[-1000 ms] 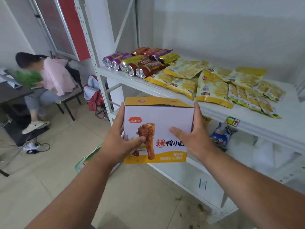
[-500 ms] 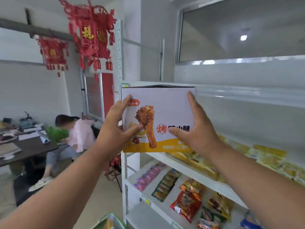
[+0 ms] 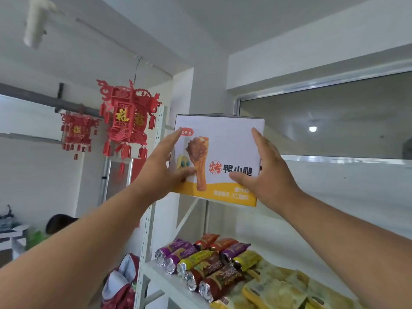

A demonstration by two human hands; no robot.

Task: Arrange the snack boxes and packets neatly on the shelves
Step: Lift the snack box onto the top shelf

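Both arms raised, centre of frame. White and yellow cardboard snack box [image 3: 219,160] with a printed drumstick held up high between two hands, in front of the white metal shelf upright [image 3: 156,175]; whether its base touches any shelf I cannot tell. Box slightly tilted, printed face toward the person.

Left hand [image 3: 162,168] grips the box's left edge: fingers [image 3: 171,139] run up the side, thumb pressed across the front near the drumstick picture. Right hand [image 3: 265,172] grips the right edge, fingers along the side, thumb on the front under the black lettering. Both hands grasping the box.

Lower centre and right: white shelf [image 3: 169,279] carrying a row of foil-ended purple, yellow and brown snack packets [image 3: 200,264] lying side by side, flat yellow snack bags [image 3: 278,288] just beside them to the right.

Upper left: two red paper lanterns [image 3: 127,121] hanging from the ceiling. Right: a wide window [image 3: 334,121]. Lower left: a seated person's dark hair [image 3: 59,223], partly visible.
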